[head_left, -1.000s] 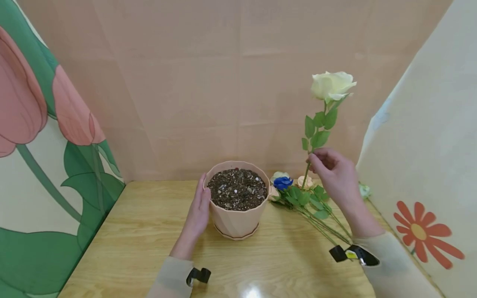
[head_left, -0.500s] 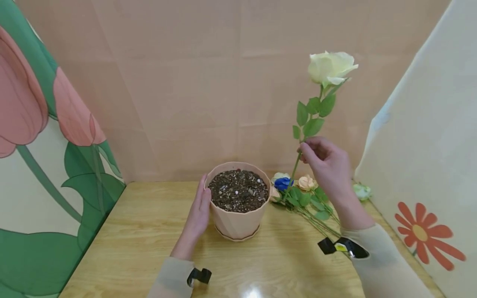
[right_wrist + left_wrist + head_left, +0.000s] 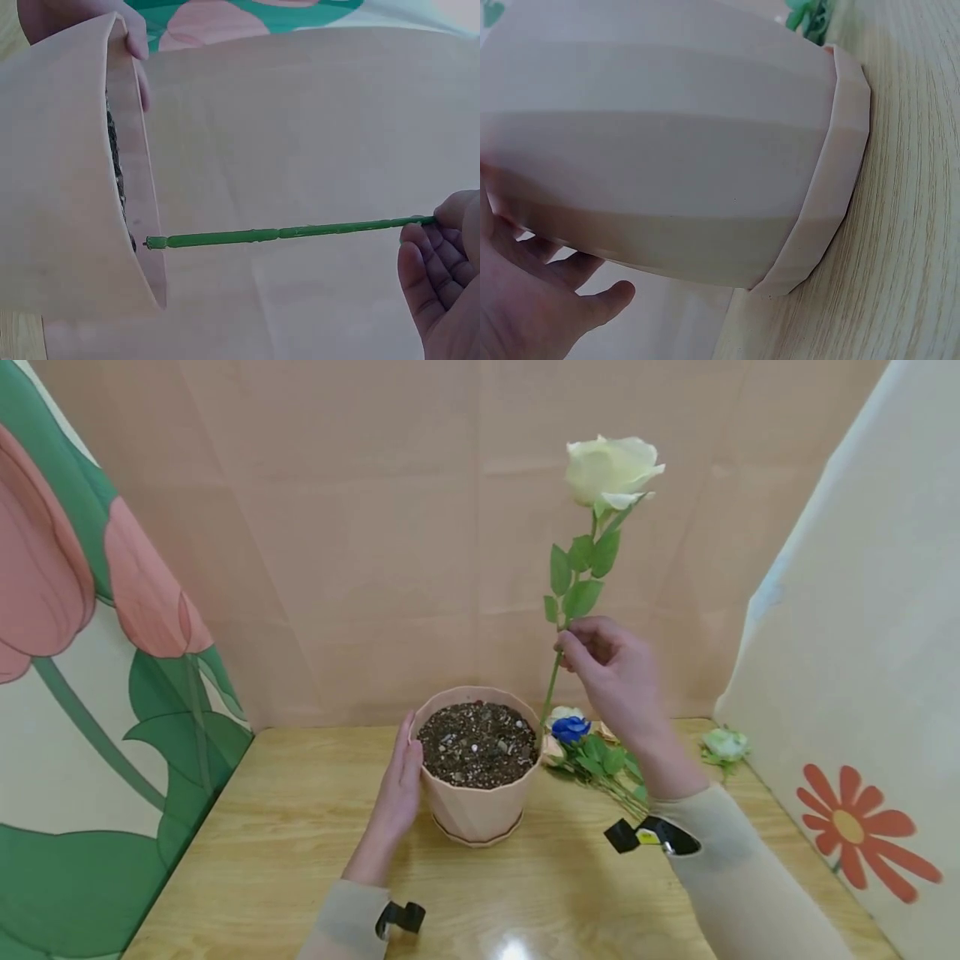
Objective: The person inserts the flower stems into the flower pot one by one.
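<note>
My right hand (image 3: 618, 681) pinches the green stem of a white rose (image 3: 611, 472) between thumb and fingers. The rose stands nearly upright, its bloom high above. In the right wrist view the stem's cut end (image 3: 156, 242) is at the pot's rim, overlapping the rim's inner wall. My left hand (image 3: 397, 781) rests against the left side of the pale pink flowerpot (image 3: 480, 810), fingers fairly straight along it near the rim. Dark soil (image 3: 478, 745) with white specks fills the pot. In the left wrist view the left thumb (image 3: 613, 298) stands apart from the pot wall.
Right of the pot lie several cut roses, among them a blue rose (image 3: 570, 729) and a peach one (image 3: 552, 750), partly behind the right forearm. A pale green flower (image 3: 725, 744) lies at the table's right edge. The pot's saucer (image 3: 480, 841) stands on the wooden table (image 3: 300, 827).
My right hand has raised the white rose and carried it left, bringing its stem from over the lying roses to the pot's right rim. My left hand stays at the pot.
</note>
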Action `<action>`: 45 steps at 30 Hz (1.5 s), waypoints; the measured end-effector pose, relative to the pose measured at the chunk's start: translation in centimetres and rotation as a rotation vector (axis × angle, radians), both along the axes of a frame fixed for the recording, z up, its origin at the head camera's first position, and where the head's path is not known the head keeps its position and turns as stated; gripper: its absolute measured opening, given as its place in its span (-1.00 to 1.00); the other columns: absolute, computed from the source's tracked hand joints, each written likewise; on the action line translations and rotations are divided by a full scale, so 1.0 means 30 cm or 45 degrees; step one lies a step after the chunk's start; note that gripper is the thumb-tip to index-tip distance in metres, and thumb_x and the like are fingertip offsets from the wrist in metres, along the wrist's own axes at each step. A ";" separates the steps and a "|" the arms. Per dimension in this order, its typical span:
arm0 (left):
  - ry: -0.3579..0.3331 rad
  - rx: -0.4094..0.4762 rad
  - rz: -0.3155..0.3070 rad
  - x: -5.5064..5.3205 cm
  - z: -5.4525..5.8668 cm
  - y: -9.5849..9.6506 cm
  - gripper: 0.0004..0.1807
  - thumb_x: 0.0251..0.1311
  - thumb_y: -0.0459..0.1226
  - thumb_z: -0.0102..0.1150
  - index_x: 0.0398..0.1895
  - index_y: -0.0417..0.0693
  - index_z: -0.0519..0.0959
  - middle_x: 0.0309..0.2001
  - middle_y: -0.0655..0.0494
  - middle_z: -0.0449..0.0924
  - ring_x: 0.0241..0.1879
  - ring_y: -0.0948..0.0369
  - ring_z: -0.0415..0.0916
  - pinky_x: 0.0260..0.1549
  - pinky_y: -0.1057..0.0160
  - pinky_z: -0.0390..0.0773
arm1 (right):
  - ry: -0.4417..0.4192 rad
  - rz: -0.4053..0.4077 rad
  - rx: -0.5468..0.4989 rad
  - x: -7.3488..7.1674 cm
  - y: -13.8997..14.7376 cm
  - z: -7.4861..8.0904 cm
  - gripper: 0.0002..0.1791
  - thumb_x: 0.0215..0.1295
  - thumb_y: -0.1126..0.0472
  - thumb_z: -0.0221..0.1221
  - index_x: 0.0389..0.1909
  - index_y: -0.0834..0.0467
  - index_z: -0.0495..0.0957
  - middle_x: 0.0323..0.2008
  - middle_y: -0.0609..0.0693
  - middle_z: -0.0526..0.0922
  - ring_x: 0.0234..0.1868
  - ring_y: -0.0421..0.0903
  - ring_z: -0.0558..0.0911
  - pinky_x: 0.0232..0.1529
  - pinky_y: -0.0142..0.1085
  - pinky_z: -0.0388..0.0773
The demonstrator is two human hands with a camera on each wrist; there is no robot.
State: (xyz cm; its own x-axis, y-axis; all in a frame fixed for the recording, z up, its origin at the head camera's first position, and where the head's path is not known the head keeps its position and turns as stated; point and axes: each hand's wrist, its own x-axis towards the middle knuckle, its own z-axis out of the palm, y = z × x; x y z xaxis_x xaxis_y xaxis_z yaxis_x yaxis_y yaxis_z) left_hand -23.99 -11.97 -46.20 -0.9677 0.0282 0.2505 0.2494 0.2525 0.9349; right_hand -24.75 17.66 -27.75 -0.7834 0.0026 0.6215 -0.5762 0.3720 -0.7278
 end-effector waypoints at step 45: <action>0.040 0.004 -0.008 -0.013 -0.012 0.004 -0.36 0.84 0.04 -0.41 0.86 0.37 -0.09 0.80 0.03 -0.08 0.71 -0.21 -0.02 0.63 -0.39 -0.04 | 0.031 0.223 0.139 -0.139 -0.334 -0.100 -0.82 0.60 0.25 0.32 0.05 0.27 0.74 -0.15 0.06 0.83 -0.17 -0.01 0.78 -0.09 -0.16 0.79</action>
